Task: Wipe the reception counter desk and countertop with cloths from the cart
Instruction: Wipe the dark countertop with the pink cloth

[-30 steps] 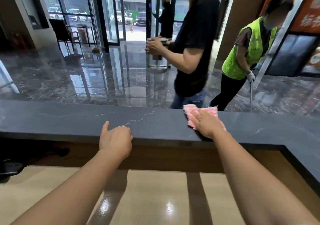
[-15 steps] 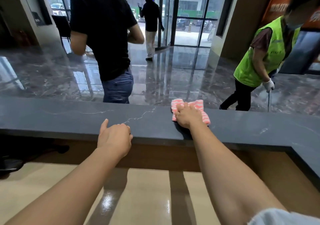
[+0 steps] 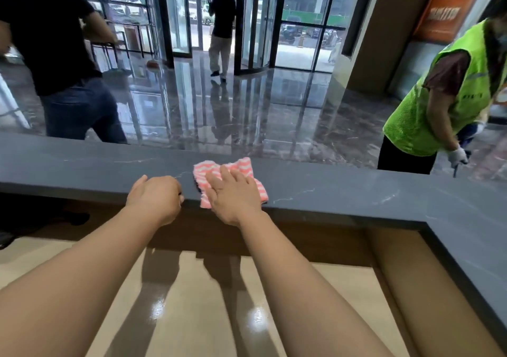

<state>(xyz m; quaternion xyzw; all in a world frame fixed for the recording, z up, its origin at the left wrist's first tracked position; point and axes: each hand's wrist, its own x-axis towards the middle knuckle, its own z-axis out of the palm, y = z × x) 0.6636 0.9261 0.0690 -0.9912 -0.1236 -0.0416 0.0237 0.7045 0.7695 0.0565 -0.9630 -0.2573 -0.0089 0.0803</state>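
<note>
The pink-and-white zigzag-striped cloth [image 3: 244, 166] is pressed flat onto the dark grey, white-veined stone countertop [image 3: 329, 189] by the right hand [image 3: 233, 194], whose fingers are laid out straight over it, close to the counter's near edge. The left hand [image 3: 155, 196] is rested on that same edge just left of the cloth, its fingers curled into a loose fist in which nothing is seen to be held. Beyond the counter, on the polished dark marble floor [image 3: 274, 109], a person in a lime-green mesh vest [image 3: 428, 104] is seen at the right and a person in a black shirt and jeans [image 3: 63, 54] at the left.
</note>
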